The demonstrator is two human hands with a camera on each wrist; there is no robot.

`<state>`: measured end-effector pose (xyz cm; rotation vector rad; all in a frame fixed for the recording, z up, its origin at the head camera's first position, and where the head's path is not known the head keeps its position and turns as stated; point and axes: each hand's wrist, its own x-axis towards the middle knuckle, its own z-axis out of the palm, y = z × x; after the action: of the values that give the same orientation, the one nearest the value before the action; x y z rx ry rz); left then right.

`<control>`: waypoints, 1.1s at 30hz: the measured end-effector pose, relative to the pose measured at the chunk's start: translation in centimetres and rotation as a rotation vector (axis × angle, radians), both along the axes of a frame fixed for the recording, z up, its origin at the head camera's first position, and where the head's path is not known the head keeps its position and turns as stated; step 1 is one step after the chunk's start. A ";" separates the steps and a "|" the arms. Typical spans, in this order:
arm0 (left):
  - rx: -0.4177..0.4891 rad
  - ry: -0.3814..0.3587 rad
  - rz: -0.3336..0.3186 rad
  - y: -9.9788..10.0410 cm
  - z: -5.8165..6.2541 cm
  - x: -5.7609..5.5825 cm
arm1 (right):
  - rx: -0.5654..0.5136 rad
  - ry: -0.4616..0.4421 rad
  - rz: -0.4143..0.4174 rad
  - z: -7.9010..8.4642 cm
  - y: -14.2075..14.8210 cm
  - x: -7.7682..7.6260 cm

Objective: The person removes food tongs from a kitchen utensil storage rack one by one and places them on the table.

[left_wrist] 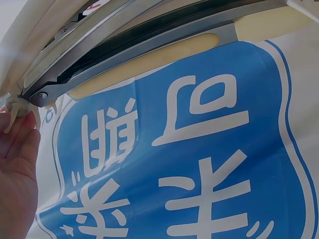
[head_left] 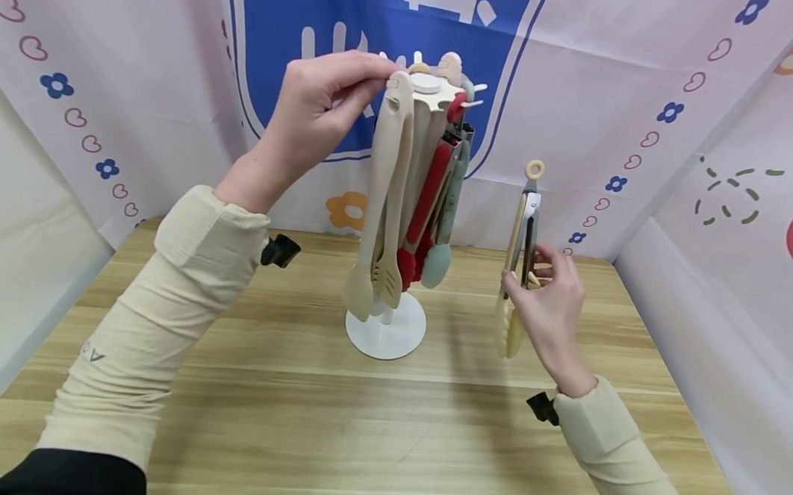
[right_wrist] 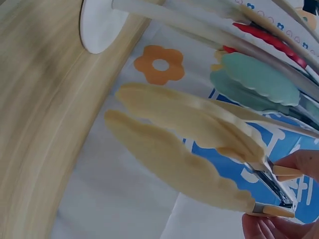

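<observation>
My left hand [head_left: 326,102] pinches at a hook on the top of a white rotating utensil rack [head_left: 427,84], right by the upper end of cream tongs [head_left: 382,187] hanging there. In the left wrist view, its fingertips [left_wrist: 22,127] close around a small off-white hook end beside metal tongs. To the right of the rack, my right hand [head_left: 551,308] grips pale yellow tongs [head_left: 524,232] around the arms. The tongs point heads down, ring up. Seen from the right wrist, their two scalloped heads [right_wrist: 174,162] stand slightly apart.
Red tongs [head_left: 429,197] and mint green tongs [head_left: 439,257] hang on the rack's right side. Its round white base [head_left: 385,337] stands on a wooden table [head_left: 280,421]. Printed cloth [head_left: 567,77] hangs close behind, with panels at both sides.
</observation>
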<state>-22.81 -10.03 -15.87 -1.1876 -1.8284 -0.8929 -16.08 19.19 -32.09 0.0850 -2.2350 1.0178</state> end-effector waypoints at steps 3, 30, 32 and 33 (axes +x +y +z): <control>-0.002 0.010 0.000 0.0 0.0 0.0 | 0.005 -0.023 -0.007 -0.4 0.4 -0.3; 0.005 -0.014 0.008 0.0 0.0 0.1 | 0.157 -0.324 -0.051 -3.9 2.7 -1.7; 0.006 -0.021 0.007 0.0 0.0 0.1 | 0.168 -0.352 -0.044 -4.3 2.9 -1.8; 0.007 -0.021 0.007 0.0 0.0 0.1 | 0.176 -0.365 -0.041 -4.4 3.0 -1.8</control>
<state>-22.70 -9.99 -15.92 -1.1713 -1.8439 -0.9106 -17.92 22.14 -36.54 -0.0755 -2.6437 0.8663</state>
